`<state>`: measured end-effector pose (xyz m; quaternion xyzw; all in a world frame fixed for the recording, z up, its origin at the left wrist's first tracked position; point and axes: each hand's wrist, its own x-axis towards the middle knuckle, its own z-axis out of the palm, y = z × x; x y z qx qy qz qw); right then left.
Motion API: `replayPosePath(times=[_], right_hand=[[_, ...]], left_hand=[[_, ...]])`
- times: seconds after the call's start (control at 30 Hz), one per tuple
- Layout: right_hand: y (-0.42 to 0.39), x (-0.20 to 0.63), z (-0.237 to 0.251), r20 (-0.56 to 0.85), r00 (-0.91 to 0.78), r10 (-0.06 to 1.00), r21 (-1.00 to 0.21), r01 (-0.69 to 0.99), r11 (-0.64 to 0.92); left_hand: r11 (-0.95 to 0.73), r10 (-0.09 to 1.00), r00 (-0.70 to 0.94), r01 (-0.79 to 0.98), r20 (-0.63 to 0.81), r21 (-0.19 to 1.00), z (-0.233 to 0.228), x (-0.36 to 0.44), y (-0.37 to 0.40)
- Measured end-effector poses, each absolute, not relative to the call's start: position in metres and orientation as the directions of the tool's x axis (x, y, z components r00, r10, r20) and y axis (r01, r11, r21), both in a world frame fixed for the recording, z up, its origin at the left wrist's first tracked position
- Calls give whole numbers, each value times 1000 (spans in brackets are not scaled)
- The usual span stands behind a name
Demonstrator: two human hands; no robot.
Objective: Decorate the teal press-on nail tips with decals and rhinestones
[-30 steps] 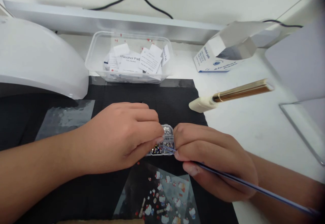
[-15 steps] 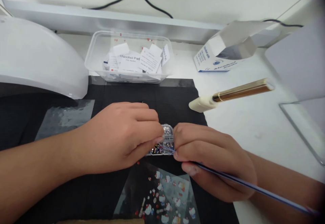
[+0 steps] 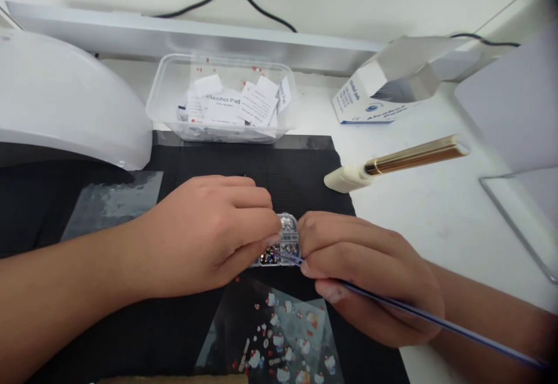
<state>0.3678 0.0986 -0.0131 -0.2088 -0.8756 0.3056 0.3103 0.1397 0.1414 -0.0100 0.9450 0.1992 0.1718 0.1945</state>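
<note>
The left hand (image 3: 204,236) curls over a small clear bead box (image 3: 279,244) on the black mat (image 3: 300,169), fingers closed on its edge. The right hand (image 3: 370,276) pinches a thin blue stick (image 3: 436,321) — its tip apparently (partly hidden) inside the box, above a sticker sheet (image 3: 283,337).

left hand (image 3: 204,239): bare, no rings; right hand (image 3: 370,273): bare; forearms: unsleeved

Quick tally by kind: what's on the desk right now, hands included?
Hands: 2, left hand and right hand
Thin stick tool: 1
Bead case: 1
Sticker sheet: 1
Clear tub of alcohol pads: 1
Cardboard box: 1
Gold-handled tool: 1
White lamp: 1
Total: 9
</note>
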Motion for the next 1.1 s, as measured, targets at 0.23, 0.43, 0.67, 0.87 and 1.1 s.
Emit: replayPosePath(times=[0.23,0.43,0.67,0.87,1.1], right_hand=[[99,366,-13,415,-719,558,-651,194,734],[99,365,-15,407,-716,567,-649,210,731],[99,367,-13,415,-723,553,-642,198,740],[96,371,-13,433,-705,562,-686,147,713],[85,380,0,428,-625,652,-753,153,640]], left_hand=[[-845,445,862,313,244,434,-10,140,141],[-847,440,862,305,252,436,-10,142,143],[-841,447,861,311,243,444,-9,140,142],[-841,441,866,307,236,445,-9,140,142],[-858,412,880,288,235,425,-7,137,141]])
